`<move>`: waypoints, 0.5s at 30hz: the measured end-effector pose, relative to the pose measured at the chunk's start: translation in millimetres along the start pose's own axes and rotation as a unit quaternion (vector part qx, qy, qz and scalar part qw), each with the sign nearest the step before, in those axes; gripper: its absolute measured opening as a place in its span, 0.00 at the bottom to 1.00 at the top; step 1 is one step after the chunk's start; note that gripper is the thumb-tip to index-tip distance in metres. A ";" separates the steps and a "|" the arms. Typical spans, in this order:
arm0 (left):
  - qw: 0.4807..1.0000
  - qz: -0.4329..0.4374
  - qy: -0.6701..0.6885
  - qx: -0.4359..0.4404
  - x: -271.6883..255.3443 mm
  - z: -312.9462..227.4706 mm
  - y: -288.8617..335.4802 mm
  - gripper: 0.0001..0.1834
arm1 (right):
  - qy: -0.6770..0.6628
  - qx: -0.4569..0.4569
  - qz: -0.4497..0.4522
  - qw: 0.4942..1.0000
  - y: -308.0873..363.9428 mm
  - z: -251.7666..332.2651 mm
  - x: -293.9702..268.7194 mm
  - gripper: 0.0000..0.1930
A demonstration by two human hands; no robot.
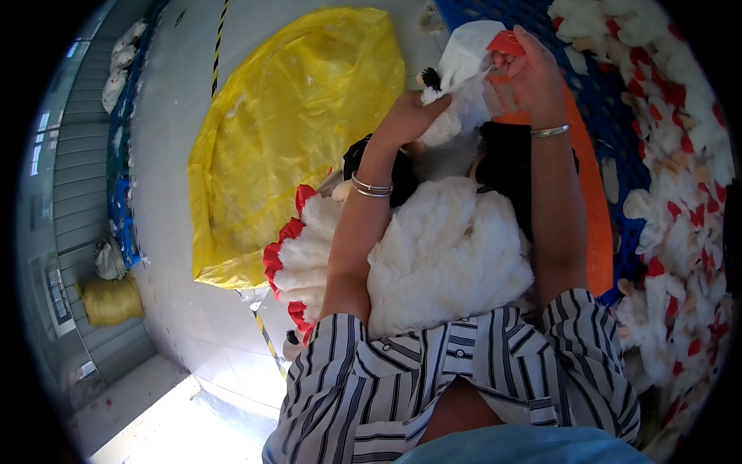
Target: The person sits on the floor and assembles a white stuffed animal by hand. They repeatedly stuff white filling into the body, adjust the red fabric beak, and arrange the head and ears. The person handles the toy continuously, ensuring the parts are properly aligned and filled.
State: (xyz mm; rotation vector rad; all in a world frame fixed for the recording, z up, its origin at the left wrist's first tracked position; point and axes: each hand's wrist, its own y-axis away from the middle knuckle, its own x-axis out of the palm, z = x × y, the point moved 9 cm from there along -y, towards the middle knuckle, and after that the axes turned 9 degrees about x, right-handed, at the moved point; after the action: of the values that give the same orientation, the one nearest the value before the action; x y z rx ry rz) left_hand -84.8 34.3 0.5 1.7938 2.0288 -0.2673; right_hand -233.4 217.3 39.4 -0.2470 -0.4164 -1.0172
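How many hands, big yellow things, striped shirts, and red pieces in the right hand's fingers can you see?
Hands: 2 (left hand, right hand)
Big yellow things: 2 (spread-out plastic, bundle at far left)
Striped shirts: 1 (striped shirt)
Red pieces in right fingers: 1 (red piece)
Total: 6

We are making out no readable text, label, brand or number. As for signs, we are seeing only wordless yellow-and-black striped tape (pixel 219 46) on the grey floor (pixel 166 193), near 11 o'clock and again between 7 and 8.
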 end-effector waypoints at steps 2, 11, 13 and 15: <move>0.986 -0.019 0.168 -0.007 -7.2 5.9 3.2 0.21 | 0.196 -0.003 -0.044 0.980 16.9 9.6 34.7 0.20; 0.824 -0.075 0.520 0.211 -40.7 -24.6 -11.9 0.36 | 0.442 0.118 0.042 0.888 7.3 -41.0 44.4 0.21; 0.893 -0.096 0.407 0.167 -24.8 -15.3 -11.3 0.41 | 0.300 0.120 -0.012 0.947 -4.1 -42.7 26.4 0.19; 0.946 -0.061 0.298 0.112 -12.1 -6.6 -8.8 0.41 | 0.264 0.122 -0.060 0.955 -0.4 -34.3 30.5 0.19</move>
State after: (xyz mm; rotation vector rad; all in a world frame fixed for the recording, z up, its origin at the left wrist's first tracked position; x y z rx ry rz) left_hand -93.6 24.7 10.4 2.0718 2.6183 0.0226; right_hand -212.2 180.4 22.3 0.2750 -0.0648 -1.0922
